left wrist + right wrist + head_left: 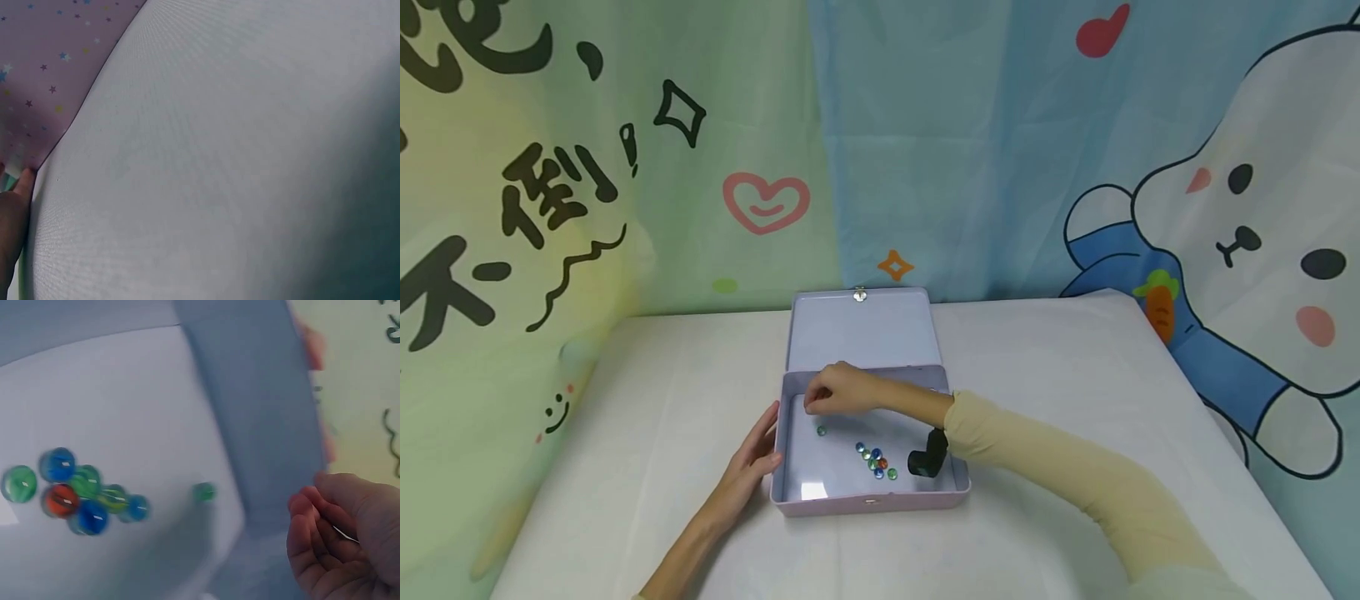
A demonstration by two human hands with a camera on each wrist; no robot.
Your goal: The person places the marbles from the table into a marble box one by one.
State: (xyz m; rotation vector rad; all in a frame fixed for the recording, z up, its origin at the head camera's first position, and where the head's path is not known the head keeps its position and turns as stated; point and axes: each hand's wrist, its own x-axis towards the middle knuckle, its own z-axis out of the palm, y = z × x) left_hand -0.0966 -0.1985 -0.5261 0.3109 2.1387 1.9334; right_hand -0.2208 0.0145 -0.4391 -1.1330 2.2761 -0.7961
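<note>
A shallow metal box point(820, 506) stands on the table with its hinged lid point(863, 329) tipped back. Several glass marbles, among them an orange one point(61, 500) and a blue one point(92, 516), lie clustered on its floor. One green marble point(204, 491) sits apart, nearer the left wall. Over the box's back left corner, my right hand point(844, 389) has curled fingers, the thumb close to the fingertips; no object shows between them. My left hand point(754, 458) touches the box's left side with fairly straight fingers; its fingers point(24, 186) meet the star-patterned outer wall.
A white cloth point(1045, 533) covers the table. A black wrist camera point(928, 455) on my right arm hangs over the box's right part. Behind the table hangs a printed curtain point(917, 167) with a cartoon figure at right.
</note>
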